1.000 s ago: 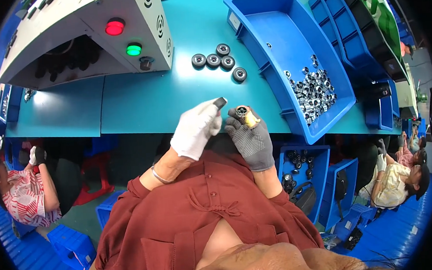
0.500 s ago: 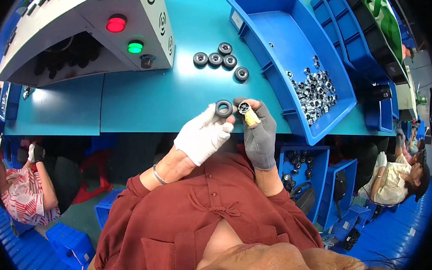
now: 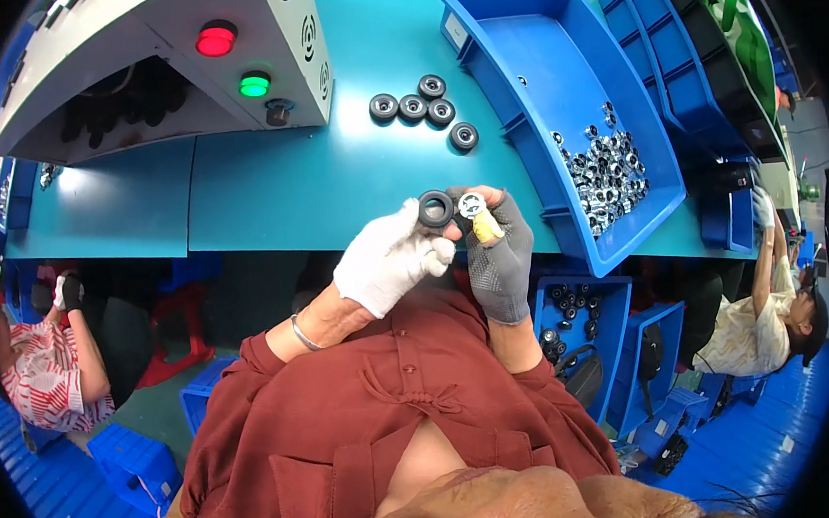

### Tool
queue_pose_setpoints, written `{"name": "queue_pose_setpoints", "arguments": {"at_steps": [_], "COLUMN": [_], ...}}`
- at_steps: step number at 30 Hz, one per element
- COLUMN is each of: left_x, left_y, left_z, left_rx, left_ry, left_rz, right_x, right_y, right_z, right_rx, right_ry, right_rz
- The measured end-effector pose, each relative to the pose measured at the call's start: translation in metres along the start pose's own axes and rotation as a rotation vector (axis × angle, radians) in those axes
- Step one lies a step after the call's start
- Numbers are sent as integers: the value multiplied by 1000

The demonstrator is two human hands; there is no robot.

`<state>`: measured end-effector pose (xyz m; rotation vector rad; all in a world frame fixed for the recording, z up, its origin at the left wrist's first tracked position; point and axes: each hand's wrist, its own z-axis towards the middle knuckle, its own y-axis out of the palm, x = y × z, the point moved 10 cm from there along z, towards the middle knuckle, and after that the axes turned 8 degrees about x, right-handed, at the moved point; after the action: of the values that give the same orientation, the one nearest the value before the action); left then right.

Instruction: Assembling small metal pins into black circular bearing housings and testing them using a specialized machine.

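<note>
The person's left hand (image 3: 391, 262), in a white glove, is closed on a black tyre (image 3: 424, 211), which it holds up by its near edge with the open hole showing. The right hand (image 3: 503, 265), in a grey glove with a yellow wrapping (image 3: 488, 226) on one finger, pinches a small silver hub (image 3: 471, 205). The two hands are near each other, at the near edge of the green surface (image 3: 287, 191); the hub is just to the right of the tyre, and I cannot tell if the two parts touch. Farther on the surface lie five black wheels (image 3: 413, 108), four in a group and one a little nearer, to the right. On the right side stands a blue tray (image 3: 539, 47), with many shiny hubs (image 3: 604, 179) heaped in its near part. On the far left is a white machine (image 3: 159, 47), bearing a red lamp (image 3: 216, 38) and a green lamp (image 3: 255, 84).
</note>
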<state>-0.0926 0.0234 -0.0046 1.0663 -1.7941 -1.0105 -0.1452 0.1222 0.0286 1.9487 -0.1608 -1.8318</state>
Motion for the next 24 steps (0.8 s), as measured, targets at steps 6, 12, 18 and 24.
{"name": "queue_pose_setpoints", "arguments": {"at_steps": [6,12,18,24], "left_x": [1,-4,-4,-7], "left_y": [3,-2,1,0], "left_z": [-1,1,1,2], "left_rx": [12,-20,-31,-82], "left_ry": [20,15,12,-12], "left_rz": [16,19,-22,-85], "right_x": [-2,-1,0,2], "right_y": [0,0,-1,-5], "right_z": [0,1,1,0], "right_rx": [-12,-7,2,18], "right_ry": [-15,7,9,31], "right_rz": [2,10,-14,-5]}}
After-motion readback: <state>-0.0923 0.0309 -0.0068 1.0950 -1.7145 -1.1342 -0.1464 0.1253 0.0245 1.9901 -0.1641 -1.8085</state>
